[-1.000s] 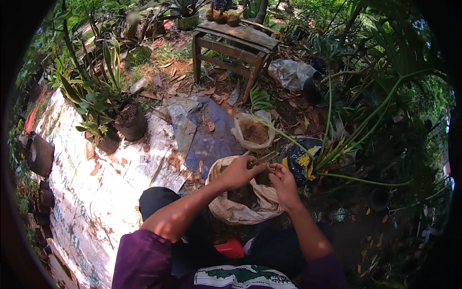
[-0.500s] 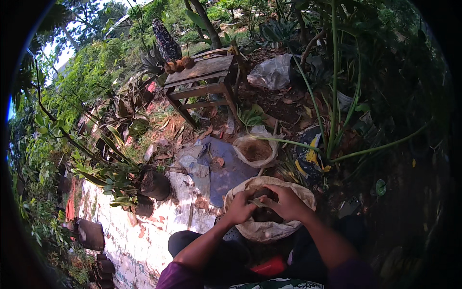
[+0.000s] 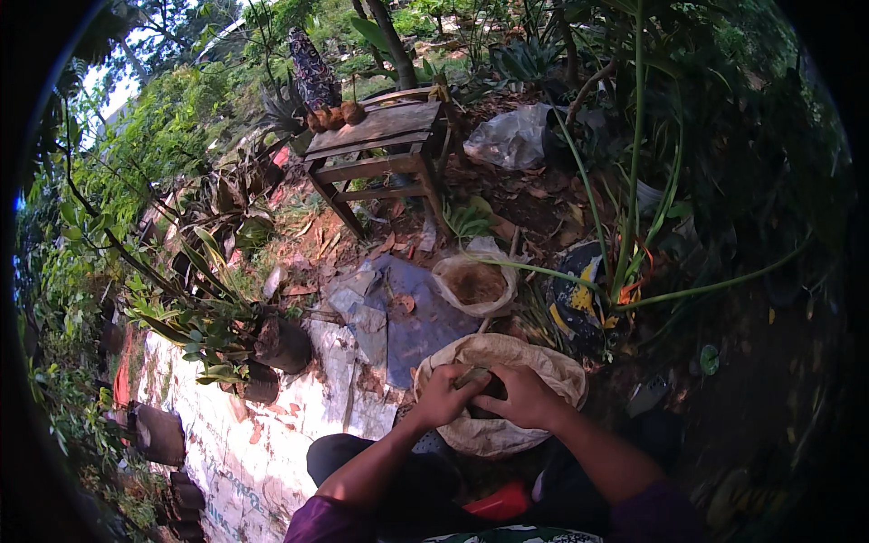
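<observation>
In front of my knees stands a pale woven sack (image 3: 561, 362) with its rim rolled down and dark contents inside. Both my hands are over its mouth, close together with the thumbs inward. My left hand (image 3: 444, 396) is closed, and a small greenish-brown piece (image 3: 472, 375) shows at its thumb and fingers. The kind of piece is unclear. My right hand (image 3: 527, 398) curves in beside it with bent fingers, but its fingertips and anything in them are hidden. A dark gap shows between the two hands.
Just beyond is a smaller pale bag (image 3: 475, 282) of brown fibrous material. A blue-grey sheet (image 3: 421, 317) and a white sheet (image 3: 244, 443) cover the ground leftward, near potted plants (image 3: 285, 344). Farther off stands a wooden stool (image 3: 380, 127); a red object (image 3: 502, 500) lies between my legs.
My hands have drawn closer together and turned slightly over the sack. The greenish-brown piece now shows above the left thumb. The whole view has shifted a little.
</observation>
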Tool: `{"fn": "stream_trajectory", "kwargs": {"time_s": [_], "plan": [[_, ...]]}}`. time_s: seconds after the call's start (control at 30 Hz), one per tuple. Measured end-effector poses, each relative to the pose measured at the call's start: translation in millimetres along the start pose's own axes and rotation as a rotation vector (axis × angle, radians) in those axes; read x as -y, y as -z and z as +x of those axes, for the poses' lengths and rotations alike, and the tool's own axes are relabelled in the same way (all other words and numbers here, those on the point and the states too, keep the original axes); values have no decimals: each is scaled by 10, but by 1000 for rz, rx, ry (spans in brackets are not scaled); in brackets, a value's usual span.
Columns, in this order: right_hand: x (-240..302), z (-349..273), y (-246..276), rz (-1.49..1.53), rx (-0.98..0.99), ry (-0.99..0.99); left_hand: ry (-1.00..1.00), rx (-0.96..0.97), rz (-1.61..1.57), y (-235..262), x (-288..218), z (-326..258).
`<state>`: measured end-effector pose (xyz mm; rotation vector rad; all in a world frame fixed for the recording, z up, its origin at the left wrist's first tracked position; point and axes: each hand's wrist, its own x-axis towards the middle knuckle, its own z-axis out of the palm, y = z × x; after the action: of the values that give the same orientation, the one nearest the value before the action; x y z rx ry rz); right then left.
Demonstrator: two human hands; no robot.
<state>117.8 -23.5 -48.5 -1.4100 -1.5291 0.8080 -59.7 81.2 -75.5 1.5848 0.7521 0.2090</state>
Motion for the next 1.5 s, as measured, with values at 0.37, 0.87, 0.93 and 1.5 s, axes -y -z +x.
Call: {"fn": "stream_trajectory", "kwargs": {"time_s": [0.37,0.87,0.93,1.5], "plan": [[70,25,-82,-19,-13,-160,-102,-70,13,66,-285,20],[-358,47,-175,730,-54,-519,-310,-74,456,15,-175,20],[-382,44,-169,440,21,-522,-454,-88,642,-15,-132,8],[-158,15,-149,656,-178,-351,-528,-142,595,-92,-142,-20]]}}
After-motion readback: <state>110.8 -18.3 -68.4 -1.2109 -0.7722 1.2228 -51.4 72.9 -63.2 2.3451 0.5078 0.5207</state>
